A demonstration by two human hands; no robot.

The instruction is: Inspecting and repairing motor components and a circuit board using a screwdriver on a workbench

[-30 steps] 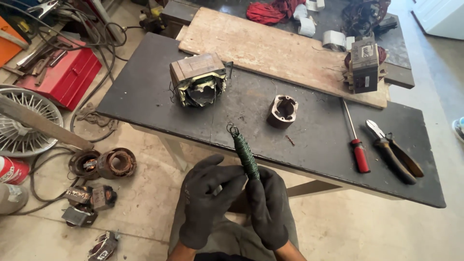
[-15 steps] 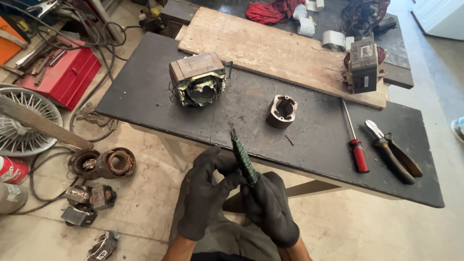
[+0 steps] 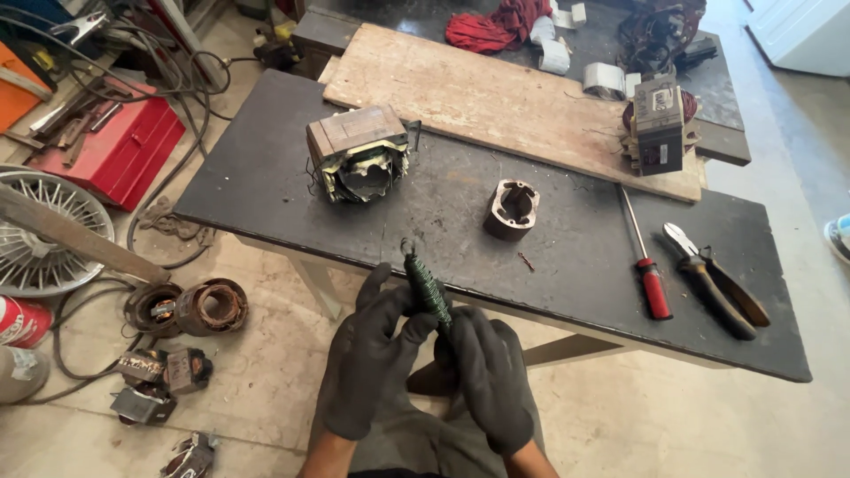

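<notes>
**Both gloved hands on a green wire-wound rod**

My left hand (image 3: 372,354), in a dark work glove, is closed around the lower part of a thin rod wrapped in green wire (image 3: 427,285), thumb and fingers pinching it from the left. My right hand (image 3: 490,376), gloved the same way, grips the bottom of that rod from the right, fingers curled shut over it. The two hands touch each other low in the centre of the frame. The rod tilts up and to the left, and its top ends in a small wire loop that sits just over the near edge of the dark worktable (image 3: 266,186).

Above the hands, near the middle of the frame, a small brown motor stator (image 3: 512,209) stands on the table. Up and to the left of it lies a larger transformer core with copper windings (image 3: 359,155). To the right of the frame, a screwdriver with a red handle (image 3: 645,257) lies beside a pair of pliers (image 3: 713,279), close but apart. A worn wooden board (image 3: 496,97) spans the back of the table, and a grey block-shaped transformer (image 3: 660,124) stands at its right end.

On the floor at lower left are several rusty motor windings (image 3: 199,308); a red toolbox (image 3: 115,146) sits at upper left, and part of a fan guard (image 3: 44,230) shows at the left edge.
</notes>
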